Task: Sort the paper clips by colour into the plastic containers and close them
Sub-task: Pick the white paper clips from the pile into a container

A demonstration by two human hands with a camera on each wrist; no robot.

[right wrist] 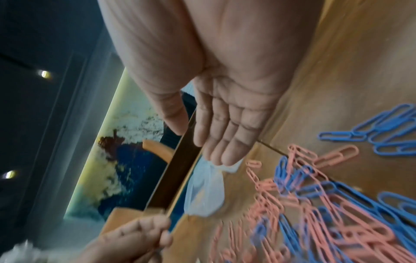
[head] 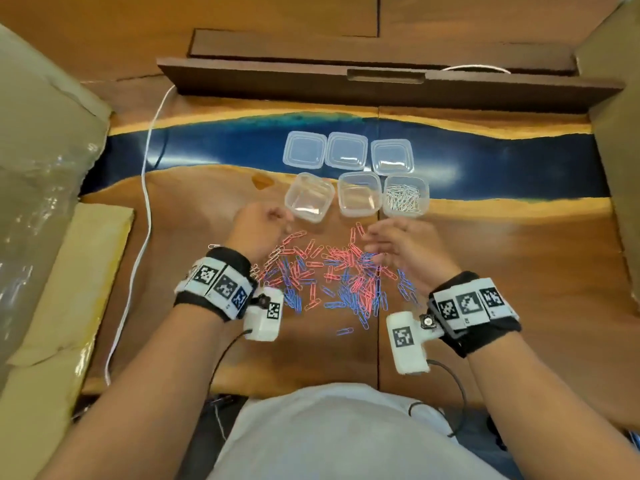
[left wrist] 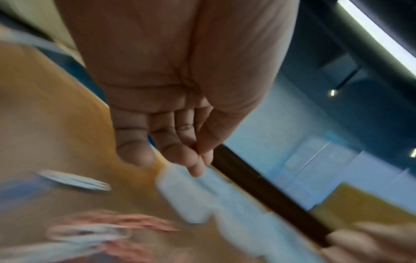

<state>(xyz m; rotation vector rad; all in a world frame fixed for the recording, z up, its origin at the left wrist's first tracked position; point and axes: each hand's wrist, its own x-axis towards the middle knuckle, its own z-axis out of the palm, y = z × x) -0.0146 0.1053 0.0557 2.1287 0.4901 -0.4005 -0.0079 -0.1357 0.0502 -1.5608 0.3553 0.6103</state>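
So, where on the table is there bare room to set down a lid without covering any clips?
Bare wood lies right of the right hand, past the container of white clips, and left of the left hand up to the white cable. The near edge below the single blue clip is free. The pink and blue pile is crowded.

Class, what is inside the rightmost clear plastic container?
The rightmost clear plastic container holds a heap of white paper clips. Whatever lies beneath the heap is covered.
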